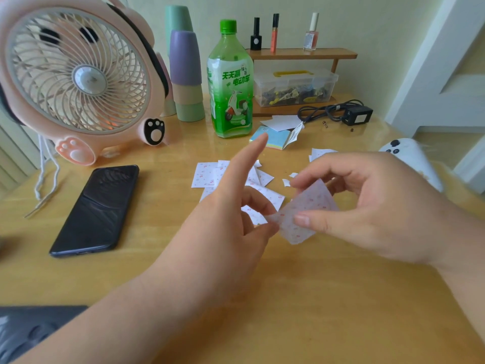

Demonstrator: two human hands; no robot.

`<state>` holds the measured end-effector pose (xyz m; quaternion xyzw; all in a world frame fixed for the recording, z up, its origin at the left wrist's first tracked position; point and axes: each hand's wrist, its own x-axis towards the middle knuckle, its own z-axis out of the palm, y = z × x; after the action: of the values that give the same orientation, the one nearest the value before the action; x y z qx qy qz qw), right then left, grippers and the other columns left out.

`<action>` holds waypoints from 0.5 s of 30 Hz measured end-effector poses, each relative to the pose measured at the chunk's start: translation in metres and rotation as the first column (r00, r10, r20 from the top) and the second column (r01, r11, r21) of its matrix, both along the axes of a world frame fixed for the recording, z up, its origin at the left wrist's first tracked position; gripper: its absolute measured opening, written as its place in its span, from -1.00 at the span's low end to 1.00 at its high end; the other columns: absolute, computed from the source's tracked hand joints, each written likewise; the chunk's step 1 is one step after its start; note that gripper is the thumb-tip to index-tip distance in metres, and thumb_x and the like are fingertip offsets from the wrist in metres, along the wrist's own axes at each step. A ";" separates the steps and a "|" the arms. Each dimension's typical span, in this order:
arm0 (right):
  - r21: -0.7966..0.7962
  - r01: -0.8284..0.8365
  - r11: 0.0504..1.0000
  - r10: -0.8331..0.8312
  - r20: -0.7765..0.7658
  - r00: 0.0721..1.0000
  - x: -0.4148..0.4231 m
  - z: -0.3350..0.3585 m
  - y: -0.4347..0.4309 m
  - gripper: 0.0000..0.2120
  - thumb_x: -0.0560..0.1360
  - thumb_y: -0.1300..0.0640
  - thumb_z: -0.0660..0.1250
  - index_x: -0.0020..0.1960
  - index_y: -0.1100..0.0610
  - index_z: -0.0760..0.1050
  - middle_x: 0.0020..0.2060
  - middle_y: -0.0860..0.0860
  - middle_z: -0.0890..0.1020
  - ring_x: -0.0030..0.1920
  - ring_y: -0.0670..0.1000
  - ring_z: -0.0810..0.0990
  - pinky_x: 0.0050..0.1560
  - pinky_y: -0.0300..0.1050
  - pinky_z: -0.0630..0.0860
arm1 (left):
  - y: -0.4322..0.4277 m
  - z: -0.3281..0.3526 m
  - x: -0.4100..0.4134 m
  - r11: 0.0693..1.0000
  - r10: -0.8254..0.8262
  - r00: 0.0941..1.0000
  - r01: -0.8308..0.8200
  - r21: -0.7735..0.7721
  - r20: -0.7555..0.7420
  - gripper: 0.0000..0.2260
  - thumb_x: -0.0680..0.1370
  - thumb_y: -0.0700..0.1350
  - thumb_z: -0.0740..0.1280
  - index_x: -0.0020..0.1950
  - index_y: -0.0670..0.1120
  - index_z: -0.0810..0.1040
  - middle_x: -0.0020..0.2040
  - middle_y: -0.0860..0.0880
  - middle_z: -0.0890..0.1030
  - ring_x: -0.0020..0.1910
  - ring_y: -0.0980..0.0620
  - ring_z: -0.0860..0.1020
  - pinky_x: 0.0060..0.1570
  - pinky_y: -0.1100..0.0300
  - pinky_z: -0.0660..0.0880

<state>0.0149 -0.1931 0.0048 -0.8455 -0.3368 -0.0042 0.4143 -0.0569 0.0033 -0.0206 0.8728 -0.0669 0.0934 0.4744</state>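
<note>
A small folded piece of white paper printed with tiny red cherries is held above the wooden table, between both hands. My left hand pinches its left corner with thumb and a curled finger, while the index finger points straight up and away. My right hand pinches the paper's right side between thumb and fingers. Several more sheets of the same cherry paper lie flat on the table just behind my left hand, with small torn scraps beside them.
A black phone lies at the left. Behind stand a pink fan, stacked cups, a green bottle, a notepad, a shelf with a clear box, a black adapter and a white device.
</note>
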 end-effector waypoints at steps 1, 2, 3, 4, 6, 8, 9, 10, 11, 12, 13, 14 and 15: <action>-0.028 0.015 1.000 -0.014 0.050 0.999 -0.002 -0.002 0.001 -0.66 0.26 -0.14 0.56 0.01 -0.16 0.64 -0.09 -0.21 0.70 -0.04 -0.10 0.66 -0.03 -0.17 0.57 | 0.000 0.000 0.000 0.999 -0.006 1.000 0.005 0.042 0.013 -0.08 0.54 -0.23 0.45 0.43 0.58 -0.03 -0.05 0.21 0.61 -0.42 0.03 0.57 -0.29 0.15 0.59; -0.051 0.020 0.999 -0.016 0.088 0.996 -0.006 -0.003 0.004 -0.69 0.29 -0.11 0.58 0.00 -0.16 0.63 -0.09 -0.22 0.67 -0.03 -0.13 0.63 -0.06 -0.26 0.53 | -0.001 -0.001 0.000 0.997 -0.014 1.000 0.012 0.077 0.027 -0.08 0.54 -0.23 0.45 0.43 0.58 -0.04 -0.04 0.24 0.60 -0.42 0.08 0.56 -0.28 0.20 0.57; -0.077 0.021 0.997 -0.010 0.136 0.991 -0.009 -0.006 0.007 -0.75 0.32 -0.08 0.57 -0.03 -0.16 0.62 -0.12 -0.21 0.63 -0.04 -0.16 0.60 -0.08 -0.30 0.49 | -0.001 -0.001 0.000 0.995 -0.022 0.999 0.018 0.099 0.043 -0.07 0.54 -0.23 0.44 0.43 0.58 -0.06 -0.02 0.27 0.59 -0.41 0.10 0.56 -0.27 0.25 0.54; -0.105 0.022 0.994 -0.001 0.197 0.980 -0.012 -0.008 0.010 -0.82 0.36 -0.05 0.53 -0.08 -0.15 0.60 -0.17 -0.19 0.59 -0.08 -0.18 0.56 -0.11 -0.33 0.44 | -0.001 -0.001 0.000 0.993 -0.028 0.998 0.021 0.115 0.058 -0.08 0.55 -0.23 0.44 0.43 0.58 -0.06 -0.01 0.29 0.58 -0.39 0.11 0.57 -0.28 0.31 0.50; -0.147 0.046 0.988 0.001 0.304 0.953 -0.016 -0.014 0.016 -0.89 0.38 0.01 0.45 -0.17 -0.17 0.54 -0.28 -0.16 0.51 -0.17 -0.20 0.48 -0.22 -0.31 0.39 | 0.000 -0.001 0.000 0.990 -0.032 0.996 0.020 0.139 0.084 -0.07 0.54 -0.24 0.44 0.44 0.56 -0.06 0.00 0.34 0.56 -0.35 0.11 0.58 -0.28 0.37 0.46; -0.161 0.084 0.983 -0.024 0.345 0.938 -0.019 -0.016 0.019 -0.92 0.37 0.07 0.40 -0.23 -0.11 0.55 -0.35 -0.14 0.48 -0.24 -0.16 0.45 -0.33 -0.24 0.37 | -0.001 0.001 -0.002 0.988 -0.033 0.994 0.017 0.153 0.106 -0.06 0.53 -0.25 0.46 0.46 0.53 -0.06 0.01 0.35 0.56 -0.34 0.08 0.59 -0.30 0.39 0.44; -0.164 0.103 0.981 -0.039 0.354 0.934 -0.020 -0.016 0.019 -0.94 0.36 0.08 0.39 -0.24 -0.08 0.57 -0.37 -0.13 0.47 -0.26 -0.14 0.45 -0.37 -0.22 0.37 | -0.002 0.001 -0.003 0.989 -0.032 0.993 0.015 0.146 0.113 -0.05 0.52 -0.26 0.46 0.47 0.51 -0.05 0.00 0.34 0.57 -0.35 0.07 0.59 -0.32 0.39 0.44; -0.162 0.115 0.980 -0.051 0.359 0.932 -0.021 -0.015 0.019 -0.94 0.35 0.10 0.38 -0.24 -0.06 0.58 -0.38 -0.13 0.48 -0.27 -0.13 0.45 -0.38 -0.19 0.37 | -0.002 -0.001 -0.003 0.992 -0.027 0.993 0.013 0.122 0.114 -0.05 0.51 -0.27 0.46 0.49 0.50 -0.04 -0.01 0.32 0.59 -0.37 0.05 0.59 -0.33 0.38 0.45; -0.149 0.117 0.982 -0.055 0.367 0.929 -0.022 -0.014 0.019 -0.93 0.34 0.12 0.37 -0.25 -0.04 0.58 -0.39 -0.13 0.48 -0.28 -0.12 0.44 -0.38 -0.19 0.36 | -0.002 -0.002 -0.003 0.997 -0.015 0.994 0.007 0.074 0.108 -0.04 0.51 -0.29 0.46 0.50 0.48 -0.04 -0.03 0.29 0.62 -0.41 0.03 0.58 -0.33 0.34 0.48; -0.130 0.109 0.986 -0.051 0.386 0.921 -0.023 -0.013 0.019 -0.92 0.34 0.15 0.37 -0.27 -0.02 0.57 -0.40 -0.12 0.47 -0.29 -0.11 0.43 -0.38 -0.19 0.35 | 0.000 -0.003 -0.002 1.000 0.001 0.995 -0.001 0.002 0.096 -0.04 0.51 -0.32 0.44 0.52 0.46 -0.02 -0.05 0.24 0.65 -0.43 0.01 0.57 -0.35 0.29 0.50; -0.113 0.094 0.989 -0.039 0.419 0.907 -0.024 -0.012 0.020 -0.91 0.34 0.18 0.37 -0.28 -0.01 0.55 -0.41 -0.12 0.46 -0.31 -0.10 0.41 -0.37 -0.17 0.36 | 0.001 -0.004 -0.001 0.996 0.013 0.997 -0.005 -0.092 0.080 -0.06 0.51 -0.36 0.42 0.53 0.42 0.01 -0.08 0.18 0.67 -0.45 -0.03 0.56 -0.38 0.24 0.50; -0.100 0.074 0.992 -0.019 0.463 0.886 -0.025 -0.011 0.021 -0.90 0.34 0.22 0.38 -0.30 0.04 0.54 -0.42 -0.12 0.45 -0.33 -0.09 0.40 -0.37 -0.12 0.37 | 0.001 -0.004 0.000 0.980 0.016 0.998 -0.004 -0.196 0.060 -0.09 0.50 -0.38 0.39 0.53 0.38 0.04 -0.10 0.11 0.70 -0.45 -0.03 0.56 -0.40 0.20 0.49; -0.091 0.053 0.994 0.001 0.511 0.860 -0.026 -0.012 0.022 -0.88 0.35 0.25 0.37 -0.31 0.08 0.52 -0.42 -0.10 0.44 -0.33 -0.05 0.39 -0.37 -0.06 0.39 | 0.001 -0.003 0.001 0.954 0.011 0.999 0.001 -0.298 0.041 -0.11 0.47 -0.39 0.37 0.52 0.35 0.07 -0.11 0.05 0.71 -0.44 -0.03 0.57 -0.42 0.18 0.47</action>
<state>-0.0108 -0.1715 -0.0069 -0.8387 -0.4227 -0.2161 0.2666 -0.0556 0.0046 -0.0232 0.7892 -0.0600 0.1222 0.5989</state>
